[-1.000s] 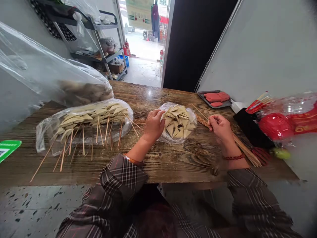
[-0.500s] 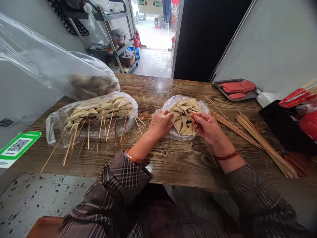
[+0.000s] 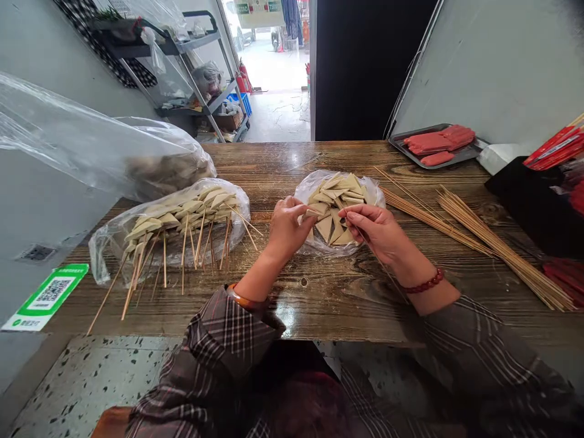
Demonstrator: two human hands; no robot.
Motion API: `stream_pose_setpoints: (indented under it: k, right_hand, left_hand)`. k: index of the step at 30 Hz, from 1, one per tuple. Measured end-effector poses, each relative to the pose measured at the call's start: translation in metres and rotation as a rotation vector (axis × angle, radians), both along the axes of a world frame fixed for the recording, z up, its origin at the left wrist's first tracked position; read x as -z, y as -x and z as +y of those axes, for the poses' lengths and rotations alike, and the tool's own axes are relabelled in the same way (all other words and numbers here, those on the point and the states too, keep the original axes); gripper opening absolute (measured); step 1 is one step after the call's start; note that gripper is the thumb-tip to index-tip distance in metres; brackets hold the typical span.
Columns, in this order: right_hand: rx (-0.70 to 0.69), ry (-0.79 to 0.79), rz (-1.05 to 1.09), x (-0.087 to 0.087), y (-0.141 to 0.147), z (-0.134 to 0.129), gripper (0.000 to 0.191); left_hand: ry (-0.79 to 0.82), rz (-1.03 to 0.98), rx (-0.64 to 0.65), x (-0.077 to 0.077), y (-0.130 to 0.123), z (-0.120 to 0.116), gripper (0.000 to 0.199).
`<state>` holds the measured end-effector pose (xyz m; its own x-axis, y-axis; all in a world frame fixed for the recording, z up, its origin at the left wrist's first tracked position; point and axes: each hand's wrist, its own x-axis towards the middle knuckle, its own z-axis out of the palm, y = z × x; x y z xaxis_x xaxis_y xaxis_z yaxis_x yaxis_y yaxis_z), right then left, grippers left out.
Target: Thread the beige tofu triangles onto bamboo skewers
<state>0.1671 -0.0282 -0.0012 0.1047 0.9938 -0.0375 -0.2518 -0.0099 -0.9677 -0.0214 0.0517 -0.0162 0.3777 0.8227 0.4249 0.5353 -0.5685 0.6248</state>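
Note:
My left hand (image 3: 291,226) pinches a pale triangular slice (image 3: 318,208), apparently tofu, at the left of a heap. My right hand (image 3: 368,224) grips a thin wooden skewer (image 3: 381,266), its shaft slanting down toward my wrist. The skewer's tip is close to the slice, but I cannot tell whether they touch. Between and behind my hands lies a pile of cut triangles (image 3: 337,188) on a clear plastic bag (image 3: 375,193). To the left, skewered triangles (image 3: 182,213) rest on another plastic bag (image 3: 109,240), their sticks pointing toward me.
Bundles of bare skewers (image 3: 502,246) lie on the wooden table (image 3: 255,161) to the right. Behind them is a dark tray (image 3: 410,157) with red pieces, beside a black box (image 3: 515,194). A large plastic bag (image 3: 168,146) fills the back left.
My left hand has lifted from the heap with a slice between thumb and fingers. My right hand has moved slightly left with the skewer. The view has shifted a little.

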Motion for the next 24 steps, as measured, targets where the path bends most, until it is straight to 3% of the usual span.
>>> stream_pose_setpoints:
  k: [2,5,8,15,24]
  right_hand:
    - [-0.001,-0.019,-0.034,0.002,0.004,-0.002,0.029]
    - [-0.014,-0.058,-0.124,0.006,0.009,-0.005,0.028]
    - [-0.035,-0.121,-0.280,0.007,0.012,-0.009,0.026]
    - [-0.006,-0.401,-0.684,0.006,0.020,-0.013,0.025]
    - [0.004,-0.443,-0.815,0.018,0.020,-0.012,0.031]
  left_hand:
    - [0.182,-0.261,0.023,-0.006,0.001,-0.004,0.014]
    - [0.621,-0.656,0.126,-0.011,0.001,-0.009,0.026]
    - [0.910,-0.888,0.178,-0.014,0.001,-0.011,0.031]
    - [1.062,-1.063,0.230,-0.021,-0.002,-0.016,0.023]
    - [1.162,-1.106,0.211,-0.015,-0.007,-0.020,0.032]
